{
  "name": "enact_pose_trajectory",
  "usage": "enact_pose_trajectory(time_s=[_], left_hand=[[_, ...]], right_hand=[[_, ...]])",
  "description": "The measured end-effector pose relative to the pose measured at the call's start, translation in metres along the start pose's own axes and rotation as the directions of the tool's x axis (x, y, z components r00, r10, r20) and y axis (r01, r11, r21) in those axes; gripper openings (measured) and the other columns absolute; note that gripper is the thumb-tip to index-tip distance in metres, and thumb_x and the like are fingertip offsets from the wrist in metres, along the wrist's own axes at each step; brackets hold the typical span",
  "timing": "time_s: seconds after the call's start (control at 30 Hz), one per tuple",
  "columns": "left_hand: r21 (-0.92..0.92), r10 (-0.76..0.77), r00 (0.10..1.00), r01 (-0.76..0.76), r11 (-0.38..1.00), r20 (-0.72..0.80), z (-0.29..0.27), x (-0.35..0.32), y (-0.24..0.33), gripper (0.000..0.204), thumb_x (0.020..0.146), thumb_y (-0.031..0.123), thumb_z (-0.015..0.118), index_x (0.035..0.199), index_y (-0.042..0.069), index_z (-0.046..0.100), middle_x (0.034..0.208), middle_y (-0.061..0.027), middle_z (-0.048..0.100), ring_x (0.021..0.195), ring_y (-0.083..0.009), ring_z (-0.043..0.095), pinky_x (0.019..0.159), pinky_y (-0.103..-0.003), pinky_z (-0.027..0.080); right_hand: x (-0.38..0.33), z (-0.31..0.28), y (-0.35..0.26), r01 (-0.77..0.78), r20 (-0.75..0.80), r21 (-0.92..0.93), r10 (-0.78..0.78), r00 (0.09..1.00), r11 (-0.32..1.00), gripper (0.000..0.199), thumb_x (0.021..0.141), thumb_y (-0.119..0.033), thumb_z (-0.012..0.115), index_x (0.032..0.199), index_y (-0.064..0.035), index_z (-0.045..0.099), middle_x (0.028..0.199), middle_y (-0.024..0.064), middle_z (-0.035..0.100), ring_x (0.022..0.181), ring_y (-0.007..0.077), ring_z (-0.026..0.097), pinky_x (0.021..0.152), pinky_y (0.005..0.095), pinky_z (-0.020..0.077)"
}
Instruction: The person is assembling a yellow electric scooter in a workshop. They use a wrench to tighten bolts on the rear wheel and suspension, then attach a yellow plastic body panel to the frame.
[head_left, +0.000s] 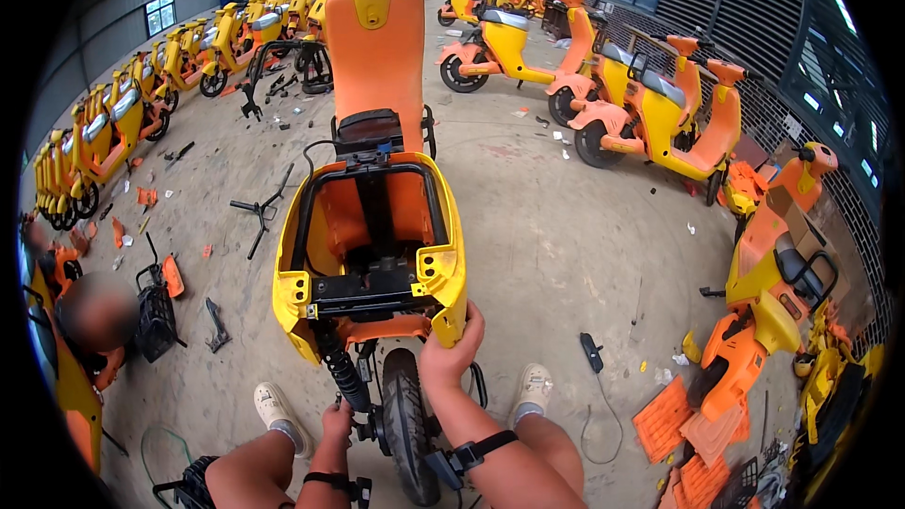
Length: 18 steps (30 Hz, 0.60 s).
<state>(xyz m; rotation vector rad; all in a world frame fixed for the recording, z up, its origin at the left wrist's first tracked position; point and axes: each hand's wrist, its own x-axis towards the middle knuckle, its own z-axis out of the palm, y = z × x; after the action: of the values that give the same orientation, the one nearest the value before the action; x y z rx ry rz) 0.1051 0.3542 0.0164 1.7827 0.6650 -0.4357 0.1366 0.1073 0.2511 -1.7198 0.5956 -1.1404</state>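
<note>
In front of me stands a partly stripped electric scooter with its seat off, showing the black frame [368,294] inside a yellow rear body panel [451,278]. My right hand [451,358] grips that panel's lower right rear corner, fingers wrapped around its edge. Low on the left side, my left hand [337,422] is closed beside the lower end of the black coil shock absorber [337,368]. Whatever it holds is too small to make out. Between my forearms is the rear tyre [407,424]. Farther forward rises the orange front shield [377,66].
A corded black device [591,353] lies right of my foot. Orange panels [665,418] are heaped at the right, near a yellow-orange scooter [759,292]. Black brackets [266,210] litter the floor on the left, where another person [99,311] is close by. Scooter rows line both sides.
</note>
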Motion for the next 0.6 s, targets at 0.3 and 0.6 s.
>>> enact_pose_trajectory(time_s=[0.3,0.6], left_hand=[[0.011,0.027,0.997,-0.028,1.000,0.076,0.000,-0.006,0.011,0.033,0.092,0.035,0.062,0.087,0.002,0.061,0.070,-0.0061,0.058,0.053,-0.0152,0.049,0.046,-0.029,0.038],[-0.175,0.004,0.987,0.025,0.984,0.161,-0.002,0.001,-0.002,0.037,0.091,0.038,0.060,0.083,0.002,0.060,0.067,-0.0061,0.056,0.050,-0.0154,0.047,0.046,-0.031,0.037]], right_hand=[[0.003,-0.002,0.012,0.021,-0.020,0.001,-0.021,1.000,1.000,0.053,0.074,-0.006,0.075,0.122,-0.0024,0.053,0.117,0.0161,0.057,0.113,0.0389,0.051,0.099,0.0454,0.0387],[0.002,-0.002,0.005,0.012,-0.002,-0.017,-0.012,1.000,1.000,0.043,0.082,0.002,0.064,0.123,-0.0017,0.051,0.119,0.0172,0.054,0.112,0.0352,0.052,0.099,0.0413,0.0403]])
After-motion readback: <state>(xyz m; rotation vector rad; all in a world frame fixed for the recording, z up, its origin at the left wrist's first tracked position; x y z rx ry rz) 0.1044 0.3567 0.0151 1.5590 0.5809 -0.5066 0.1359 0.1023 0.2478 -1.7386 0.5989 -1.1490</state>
